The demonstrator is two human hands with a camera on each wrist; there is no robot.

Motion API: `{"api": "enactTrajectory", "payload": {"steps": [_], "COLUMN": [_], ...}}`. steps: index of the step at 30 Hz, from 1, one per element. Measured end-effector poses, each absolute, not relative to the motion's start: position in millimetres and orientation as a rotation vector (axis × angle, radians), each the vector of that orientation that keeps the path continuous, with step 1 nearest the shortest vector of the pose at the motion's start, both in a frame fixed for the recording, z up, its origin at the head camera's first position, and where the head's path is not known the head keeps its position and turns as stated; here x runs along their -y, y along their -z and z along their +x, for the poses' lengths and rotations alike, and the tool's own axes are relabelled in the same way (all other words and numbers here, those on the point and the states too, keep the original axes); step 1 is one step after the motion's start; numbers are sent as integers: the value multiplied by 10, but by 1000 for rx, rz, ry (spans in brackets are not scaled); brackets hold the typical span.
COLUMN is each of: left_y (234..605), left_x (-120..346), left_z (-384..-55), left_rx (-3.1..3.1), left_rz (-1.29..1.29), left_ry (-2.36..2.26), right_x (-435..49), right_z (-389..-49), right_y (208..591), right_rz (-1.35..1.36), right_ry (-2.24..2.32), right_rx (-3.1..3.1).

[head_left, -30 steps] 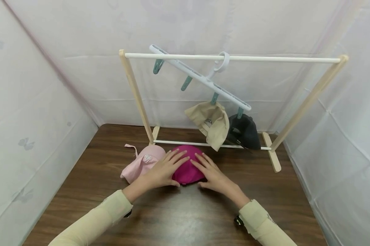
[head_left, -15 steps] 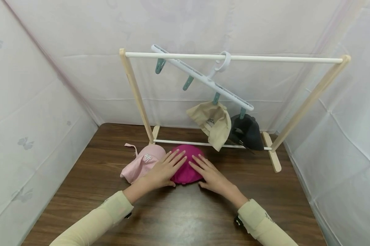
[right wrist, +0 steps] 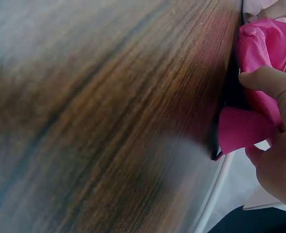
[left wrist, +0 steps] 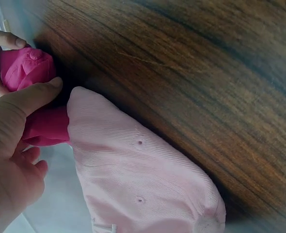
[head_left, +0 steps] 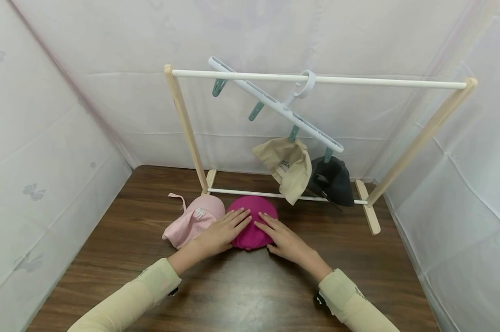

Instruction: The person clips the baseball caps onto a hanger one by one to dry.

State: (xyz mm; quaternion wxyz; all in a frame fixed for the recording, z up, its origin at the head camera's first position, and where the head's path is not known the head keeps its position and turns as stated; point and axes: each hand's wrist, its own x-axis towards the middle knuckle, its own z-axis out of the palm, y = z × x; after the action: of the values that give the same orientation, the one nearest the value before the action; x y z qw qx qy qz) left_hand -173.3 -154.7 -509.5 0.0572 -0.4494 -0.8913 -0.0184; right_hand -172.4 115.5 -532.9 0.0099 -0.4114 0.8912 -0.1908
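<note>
A magenta cap (head_left: 250, 237) lies on the brown table, its rounded crown toward the person. My left hand (head_left: 220, 234) rests over its left side with fairly straight fingers. From the right, my right hand (head_left: 290, 240) lays its extended fingers on the cap, the thumb low at the near edge. Both wrist views show each thumb against the magenta fabric (right wrist: 262, 48). Just left, a pink cap (head_left: 192, 225) with white embroidery and a loose strap lies partly behind the left hand; its ribbed fabric (left wrist: 133, 160) fills much of the left wrist view.
Behind the caps stands a rack with a white top rail (head_left: 366, 81) and wooden legs. A tilted white clip hanger (head_left: 270, 100) hooks over the rail. Its lower clips hold a beige cap (head_left: 289, 166) and a black cap (head_left: 335, 180); two clips (head_left: 256, 111) at left hang free.
My left fingers have drawn closer together and slid slightly toward me over the magenta cap. The right hand has shifted slightly left. The cap has hardly moved.
</note>
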Motion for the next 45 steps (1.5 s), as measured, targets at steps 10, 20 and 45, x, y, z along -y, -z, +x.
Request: {"api": "enactTrajectory", "payload": {"steps": [10,20,45], "left_y": [5117,5121,5057], "left_x": [1550,1528,1508], "left_z": [-1740,-1723,-1763], "left_rx": [2717,2702,2632], "left_rz": [-1364,-1303,-1196], "left_ry": [131,287,490], "right_x": [-1141,-1153,-1168], "right_z": [-1720,-1747,-1827], "right_y": [5344,5368,5253], "right_rz": [-1279,-1272,-1091], "right_ry": [580,601,827], "right_rx": [-2799,-2854,-2889]}}
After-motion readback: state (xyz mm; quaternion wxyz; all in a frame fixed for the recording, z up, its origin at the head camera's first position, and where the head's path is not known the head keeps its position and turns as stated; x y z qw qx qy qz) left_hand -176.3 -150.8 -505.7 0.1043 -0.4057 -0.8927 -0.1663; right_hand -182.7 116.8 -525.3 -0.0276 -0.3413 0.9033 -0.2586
